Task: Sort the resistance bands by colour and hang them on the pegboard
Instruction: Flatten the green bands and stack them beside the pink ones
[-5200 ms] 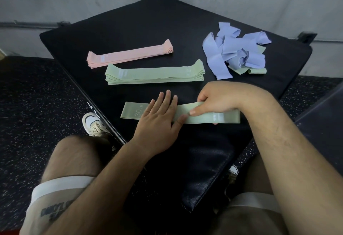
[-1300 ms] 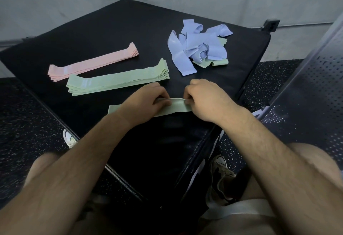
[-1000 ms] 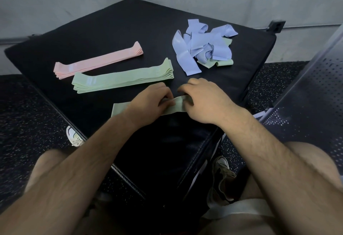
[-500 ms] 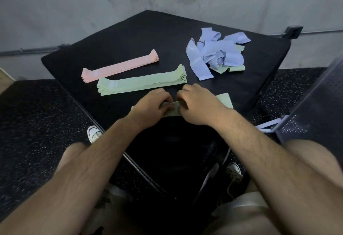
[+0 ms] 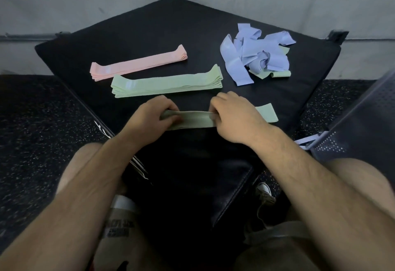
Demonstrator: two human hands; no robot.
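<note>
Black bench pad (image 5: 149, 31) was inspected: green band (image 5: 190, 120) was pinched by left hand (image 5: 149, 119) and right hand (image 5: 235, 121); even flattening was advised.

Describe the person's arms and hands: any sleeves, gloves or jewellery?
The left hand and right hand wear no gloves, and no rings show. The left forearm and right forearm are hairy, with no sleeves, watch or bracelet in view.
</note>
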